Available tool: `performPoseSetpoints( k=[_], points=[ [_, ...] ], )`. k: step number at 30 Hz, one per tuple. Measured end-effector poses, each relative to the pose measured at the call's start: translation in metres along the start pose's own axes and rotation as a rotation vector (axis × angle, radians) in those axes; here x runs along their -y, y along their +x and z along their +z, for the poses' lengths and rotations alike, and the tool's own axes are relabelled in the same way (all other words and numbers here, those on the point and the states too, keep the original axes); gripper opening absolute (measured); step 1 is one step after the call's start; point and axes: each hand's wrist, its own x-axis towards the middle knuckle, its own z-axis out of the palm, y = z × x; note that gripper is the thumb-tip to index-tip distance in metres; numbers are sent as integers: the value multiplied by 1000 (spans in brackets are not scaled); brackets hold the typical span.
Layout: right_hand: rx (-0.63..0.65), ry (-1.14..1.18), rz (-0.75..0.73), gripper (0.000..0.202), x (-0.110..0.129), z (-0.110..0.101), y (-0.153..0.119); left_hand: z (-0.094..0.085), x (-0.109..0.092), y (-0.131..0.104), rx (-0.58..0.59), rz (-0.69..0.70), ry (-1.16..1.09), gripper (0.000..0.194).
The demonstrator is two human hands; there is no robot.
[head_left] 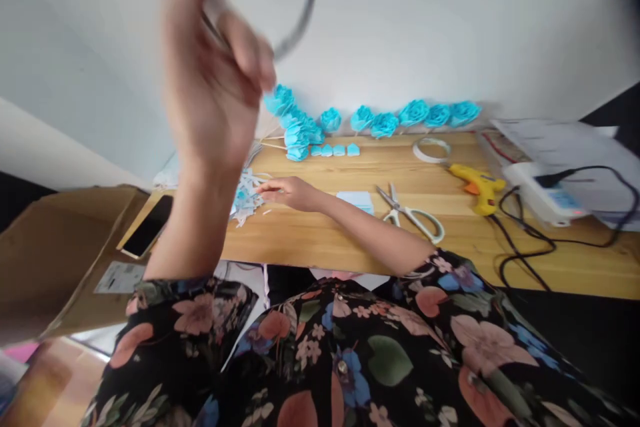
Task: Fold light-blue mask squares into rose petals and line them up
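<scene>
My left hand is raised close to the camera and smeared by motion. Its fingers are bent around a dark cord, which loops out of the top of the view. Lower down, my right hand reaches leftward over the table with its fingers stretched out. Its fingertips are at the edge of a pile of white and pale blue paper scraps; whether they touch it I cannot tell. Behind this hand stand several blue paper flowers, with a row of small blue-and-white pieces beside them.
White-handled scissors lie open beside a small stack of paper. Farther right are a tape roll, a yellow glue gun and a white power strip with black cables. A phone and cardboard box are at left.
</scene>
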Motion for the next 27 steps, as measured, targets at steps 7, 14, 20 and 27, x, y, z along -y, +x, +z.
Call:
performPoseSetpoints(
  k=[7,14,20,27],
  points=[
    [-527,590,-12,42,10,-114,-98,-15,117,-46,182,-329,-1,27],
    [-599,637,-58,37,13,-122,-137,1,150,-58,403,-483,-83,28],
    [-630,532,-91,36,6,-129,-148,2,159,-62,402,-582,-158,28],
    [-546,252,-88,33,10,-142,-149,2,165,-60,398,-648,-132,27]
  ],
)
